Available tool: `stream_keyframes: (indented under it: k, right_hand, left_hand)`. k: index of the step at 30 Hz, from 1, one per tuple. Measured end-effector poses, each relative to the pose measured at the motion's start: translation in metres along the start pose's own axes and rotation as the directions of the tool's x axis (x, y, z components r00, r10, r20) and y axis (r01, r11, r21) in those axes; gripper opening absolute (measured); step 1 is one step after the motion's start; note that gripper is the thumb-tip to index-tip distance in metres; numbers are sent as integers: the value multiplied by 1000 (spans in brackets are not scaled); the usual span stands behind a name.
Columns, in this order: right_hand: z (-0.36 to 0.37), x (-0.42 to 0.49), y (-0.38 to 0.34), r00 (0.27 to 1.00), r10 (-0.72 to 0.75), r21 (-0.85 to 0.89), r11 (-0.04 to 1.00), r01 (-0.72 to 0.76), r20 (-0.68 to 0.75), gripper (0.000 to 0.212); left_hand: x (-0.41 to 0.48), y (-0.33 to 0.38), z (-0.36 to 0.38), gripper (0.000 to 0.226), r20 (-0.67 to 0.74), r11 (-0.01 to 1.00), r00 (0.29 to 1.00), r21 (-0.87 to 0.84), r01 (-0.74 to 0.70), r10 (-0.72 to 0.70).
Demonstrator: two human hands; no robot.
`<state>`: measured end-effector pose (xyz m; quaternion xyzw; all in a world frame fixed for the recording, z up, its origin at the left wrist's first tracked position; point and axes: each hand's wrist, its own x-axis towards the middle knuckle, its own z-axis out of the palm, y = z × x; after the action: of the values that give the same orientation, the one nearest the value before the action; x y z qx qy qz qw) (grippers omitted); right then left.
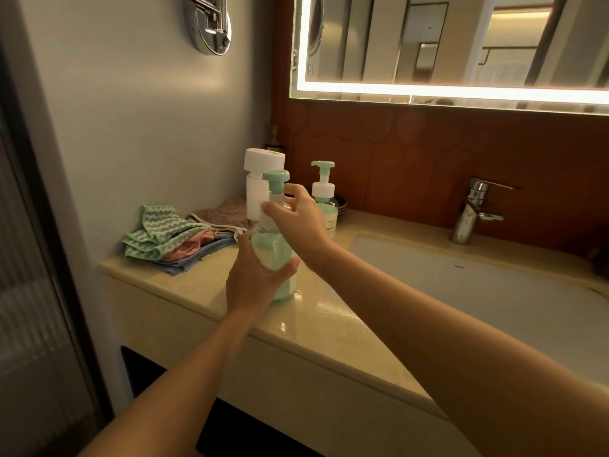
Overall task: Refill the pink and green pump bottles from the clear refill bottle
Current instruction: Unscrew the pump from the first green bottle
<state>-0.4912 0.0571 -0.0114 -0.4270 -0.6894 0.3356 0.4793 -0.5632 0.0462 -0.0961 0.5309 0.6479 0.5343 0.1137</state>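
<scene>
Green pump bottle [274,250], held in both hands at a bathroom counter.

Item stands upright with its base on the beige countertop [316,319], near the front edge and left of the sink basin [461,291]; green liquid shows through the body, the pump head is green and the collar white. The left hand [252,282] wraps the body, fingers curled round the front and thumb up the near side. The right hand [301,222] pinches the white collar just under the pump head, fingers bent around it. Behind, near the wall: a second pump bottle [324,196] with green head, upright, and a white dispenser [260,186] to its left. Further left, a stack of folded cloths [171,239], green zigzag on top. A chrome faucet [473,209] stands behind the basin, under a lit mirror [461,44].
</scene>
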Motion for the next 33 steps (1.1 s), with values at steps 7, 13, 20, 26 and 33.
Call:
stream_keyframes:
  k: [7,13,20,26,33]
  right_hand:
    - [5,5,5,981,-65,-192,981,29,-183,53]
    - [8,4,6,998,-53,-73,996,52,-15,65]
    - [8,5,10,987,-85,-107,992,71,-135,58]
    - [6,5,7,999,10,93,996,-13,34,69]
    - [5,0,17,999,-31,-76,997,29,-25,73]
  left_hand:
    - [1,-2,0,83,-7,1000,1000,-16,-7,6]
    - [1,-3,1,85,-11,1000,1000,-17,-8,8]
    - [1,-3,0,85,-3,1000,1000,-20,-8,8]
    - [1,-3,1,84,-7,1000,1000,-16,-8,8]
    - [2,-4,3,87,-9,1000,1000,-13,-2,2]
